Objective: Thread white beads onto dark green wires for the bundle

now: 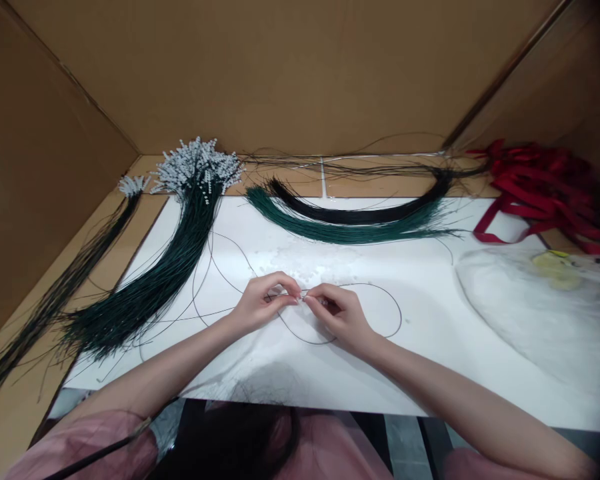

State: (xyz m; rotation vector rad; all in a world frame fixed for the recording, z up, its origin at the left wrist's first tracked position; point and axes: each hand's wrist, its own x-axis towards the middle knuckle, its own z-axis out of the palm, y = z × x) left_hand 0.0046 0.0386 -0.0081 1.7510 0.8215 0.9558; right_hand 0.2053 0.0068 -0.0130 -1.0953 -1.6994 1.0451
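My left hand (260, 301) and my right hand (341, 315) meet over the middle of the white board, thumb and forefinger of each closed in a pinch. Between the fingertips runs a thin dark wire (401, 319), which bends into a wide loop under and beyond my right hand. A tiny whitish bit (301, 299), perhaps a bead, shows where the fingertips nearly touch; it is too small to be sure of. Just beyond the hands, small white beads (307, 267) lie scattered on the board. More thin wires curve loosely to the left of my left hand.
Left lies a large bundle of white-beaded green wires (175, 260), with a smaller one (123, 217) beside it. Black wires (350, 215) and green wires (325, 232) lie beyond the hands. Red ribbon (540, 187) and a clear plastic bag (530, 313) sit right. Cardboard walls (290, 73) surround the board (430, 380).
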